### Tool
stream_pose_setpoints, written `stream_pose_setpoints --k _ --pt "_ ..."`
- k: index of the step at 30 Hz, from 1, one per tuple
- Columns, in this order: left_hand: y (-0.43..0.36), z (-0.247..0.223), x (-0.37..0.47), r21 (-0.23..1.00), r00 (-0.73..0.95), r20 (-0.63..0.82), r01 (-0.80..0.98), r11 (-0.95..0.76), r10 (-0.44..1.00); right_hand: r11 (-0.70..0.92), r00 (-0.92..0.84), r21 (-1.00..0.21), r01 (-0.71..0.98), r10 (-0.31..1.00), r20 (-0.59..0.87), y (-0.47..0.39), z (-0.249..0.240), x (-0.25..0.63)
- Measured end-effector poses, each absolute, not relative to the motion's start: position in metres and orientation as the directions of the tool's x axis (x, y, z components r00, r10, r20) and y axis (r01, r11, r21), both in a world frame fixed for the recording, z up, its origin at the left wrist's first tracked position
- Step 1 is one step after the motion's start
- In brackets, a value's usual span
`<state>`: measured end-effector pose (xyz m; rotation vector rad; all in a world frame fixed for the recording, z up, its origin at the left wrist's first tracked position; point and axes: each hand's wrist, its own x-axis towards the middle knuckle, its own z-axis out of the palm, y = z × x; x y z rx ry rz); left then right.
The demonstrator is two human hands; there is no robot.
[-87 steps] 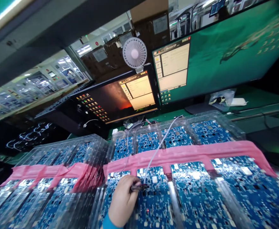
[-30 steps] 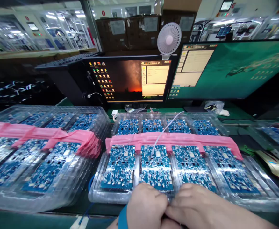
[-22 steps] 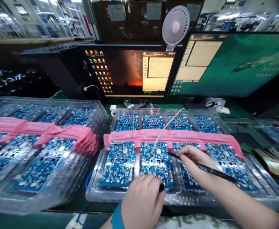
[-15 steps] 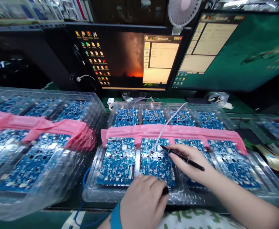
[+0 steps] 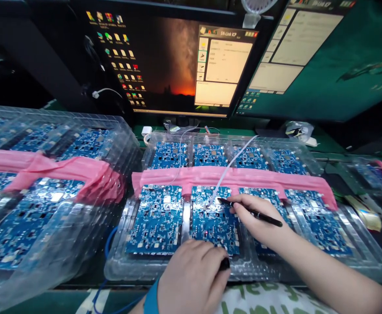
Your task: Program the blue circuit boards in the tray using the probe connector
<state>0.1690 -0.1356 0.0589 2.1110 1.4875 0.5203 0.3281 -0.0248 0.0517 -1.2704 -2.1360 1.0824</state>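
Note:
My right hand [image 5: 259, 211] is closed around a slim black pen [image 5: 259, 216]. The pen's tip is at a white component on a blue circuit board [image 5: 212, 226], second from the left in the tray's front row. A pale ribbon-like cable [image 5: 232, 163] runs from the back to this board and meets it left of the pen tip. Below the board's lower edge, my left hand [image 5: 194, 272] is curled with its back up, a blue band at its wrist. A small black object [image 5: 224, 264] pokes out by its thumb; the rest of it is hidden.
Pink foam strip [image 5: 200, 176] crosses the clear plastic tray [image 5: 119, 266] between two rows of boards. Stacked trays [image 5: 112, 131] of similar boards stand at left. Two monitors [image 5: 178, 61] rise behind. A blue cable [image 5: 110, 240] passes the tray's left side.
The camera view has tilted slightly downward and come a bit closer. Both hands stay almost where they were, and the pen tip remains at the same white component.

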Motion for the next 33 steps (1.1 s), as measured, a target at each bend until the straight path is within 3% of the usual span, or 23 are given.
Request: stream_pose_setpoints --k 9,16,18,20,23,27,33 --pt "-0.139 0.059 0.171 0.622 0.289 0.057 0.739 -0.261 0.956 0.288 -0.542 -0.796 0.533 0.838 -0.060 -0.023 0.048 0.326" --pt "-0.138 0.060 0.167 0.627 0.295 0.095 0.724 -0.287 0.951 0.310 -0.453 -0.843 0.440 0.887 0.089 -0.042 0.069 0.353" --pt "-0.140 0.058 0.166 0.648 0.254 0.123 0.711 -0.272 0.959 0.222 -0.471 -0.911 0.348 0.881 0.035 -0.053 0.074 0.361" --pt "-0.142 0.057 0.166 0.669 0.167 0.154 0.708 -0.227 0.974 0.022 -0.476 -0.976 0.217 0.875 -0.086 -0.063 0.077 0.365" --pt "-0.145 0.054 0.168 0.682 0.055 0.166 0.715 -0.155 0.985 -0.223 -0.519 -0.974 0.029 0.829 -0.206 -0.071 0.076 0.362" --pt "-0.147 0.052 0.170 0.677 0.009 0.160 0.727 -0.116 0.987 -0.309 -0.545 -0.945 -0.107 0.813 -0.204 -0.073 0.071 0.356" --pt "-0.149 0.059 0.173 0.659 0.000 0.218 0.738 -0.147 0.976 -0.376 -0.539 -0.917 -0.132 0.804 -0.252 -0.075 0.064 0.356"
